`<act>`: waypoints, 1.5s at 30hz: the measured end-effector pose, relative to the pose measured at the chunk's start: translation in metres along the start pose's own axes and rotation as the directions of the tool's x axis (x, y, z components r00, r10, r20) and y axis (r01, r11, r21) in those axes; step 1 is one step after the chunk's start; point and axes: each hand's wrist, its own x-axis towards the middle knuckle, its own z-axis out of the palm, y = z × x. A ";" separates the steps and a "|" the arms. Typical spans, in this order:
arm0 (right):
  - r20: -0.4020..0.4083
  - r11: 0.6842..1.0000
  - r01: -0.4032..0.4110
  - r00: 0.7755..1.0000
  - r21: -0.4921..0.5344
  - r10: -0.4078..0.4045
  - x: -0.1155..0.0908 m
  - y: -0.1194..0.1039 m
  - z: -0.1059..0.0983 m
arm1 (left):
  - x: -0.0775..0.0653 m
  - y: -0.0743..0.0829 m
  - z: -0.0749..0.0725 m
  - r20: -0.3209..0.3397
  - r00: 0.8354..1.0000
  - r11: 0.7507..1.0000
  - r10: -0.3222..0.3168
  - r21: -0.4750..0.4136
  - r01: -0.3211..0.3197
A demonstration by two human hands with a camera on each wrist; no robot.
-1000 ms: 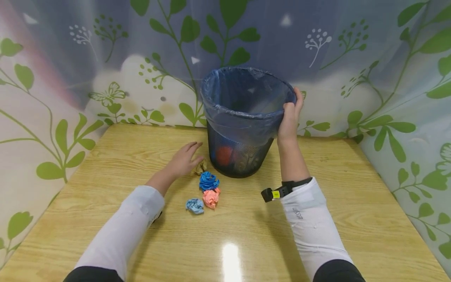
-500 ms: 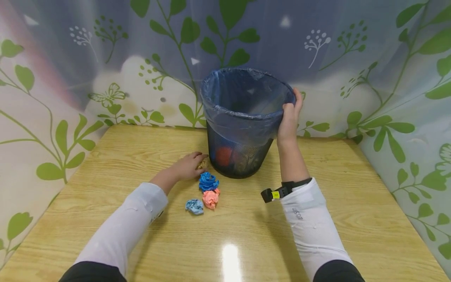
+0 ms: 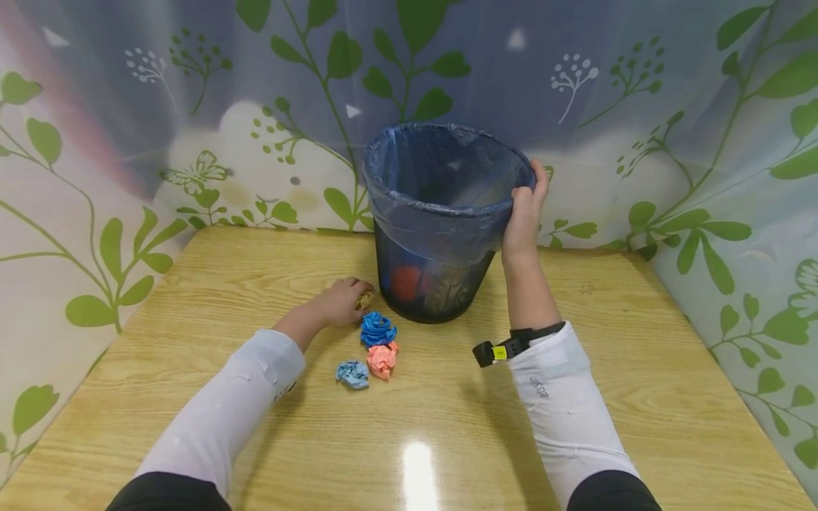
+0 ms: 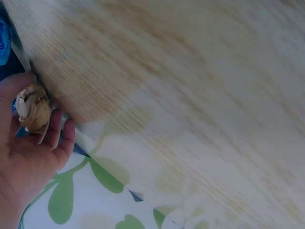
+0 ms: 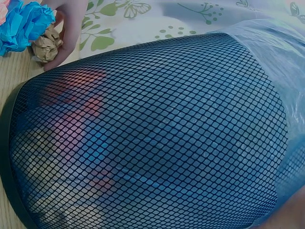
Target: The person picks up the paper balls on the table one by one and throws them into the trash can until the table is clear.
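Note:
My left hand [image 3: 340, 301] pinches a crumpled tan paper ball [image 4: 34, 109] between thumb and curled fingers, low at the table beside the bin's left foot. In the right wrist view that tan ball shows near a bright blue paper ball. My right hand [image 3: 524, 216] grips the right rim of a black mesh wastebasket [image 3: 441, 284], thumb on the near side. A translucent blue bag [image 3: 441, 223] lines the bin and folds over its rim. Through the mesh, a red ball [image 3: 405, 282] and other coloured scraps show inside.
Just in front of the bin lie a blue paper ball [image 3: 378, 330], a pink one [image 3: 383, 360] and a light blue one [image 3: 352, 374]. The wooden table [image 3: 358, 440] meets a leaf-patterned curtain [image 3: 255, 142] behind the bin and at both sides.
My left hand has come down onto the tan paper ball and taken hold of it, its fingers now curled round it. The right hand and the bin have stayed in place.

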 end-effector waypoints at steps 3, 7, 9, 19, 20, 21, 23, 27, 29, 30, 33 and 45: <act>0.003 1.000 -0.003 1.000 -0.003 0.003 0.000 0.000 0.000 | -0.001 0.001 -0.002 0.017 1.000 1.000 -0.011 -0.019 0.011; 0.011 1.000 0.000 1.000 0.006 -0.001 -0.001 0.000 0.000 | -0.002 0.002 -0.003 0.028 0.999 0.999 -0.027 -0.039 0.028; 0.014 1.000 0.002 1.000 0.004 -0.002 0.000 0.000 0.000 | -0.002 0.003 -0.003 0.030 0.999 0.999 -0.027 -0.030 0.027; 0.012 1.000 0.001 1.000 0.004 -0.001 -0.001 0.000 0.000 | 0.001 -0.002 0.001 0.047 0.999 1.000 0.014 -0.001 -0.014; 0.012 1.000 0.003 1.000 0.005 -0.003 -0.001 0.000 0.000 | 0.001 -0.003 0.001 0.049 0.999 1.000 0.019 0.000 -0.019; 0.012 1.000 0.003 1.000 0.006 -0.003 -0.001 0.000 0.000 | 0.000 -0.003 0.001 0.051 0.998 1.000 0.025 -0.001 -0.025; 0.014 1.000 0.004 1.000 0.010 -0.004 0.000 -0.001 0.000 | 0.000 -0.004 0.000 0.059 0.998 0.999 0.035 0.000 -0.035; 0.015 1.000 0.001 1.000 0.003 -0.001 -0.001 -0.002 0.000 | -0.002 -0.003 -0.002 0.088 0.995 0.999 0.036 -0.013 -0.035; 0.017 1.000 -0.002 1.000 0.007 0.002 -0.002 -0.002 0.000 | -0.003 -0.003 -0.004 0.109 0.994 1.000 0.026 -0.020 -0.024; 0.017 1.000 0.000 1.000 0.007 0.000 -0.002 -0.002 -0.001 | -0.003 -0.003 -0.005 0.115 0.993 0.999 0.026 -0.022 -0.024; 0.023 1.000 -0.001 1.000 0.017 0.000 -0.003 -0.002 0.000 | -0.004 -0.003 -0.007 0.132 0.991 1.000 0.024 -0.017 -0.022; 0.007 1.000 -0.010 1.000 0.007 0.010 0.000 -0.001 0.000 | -0.005 -0.013 -0.026 0.035 0.999 0.996 0.027 -0.085 -0.024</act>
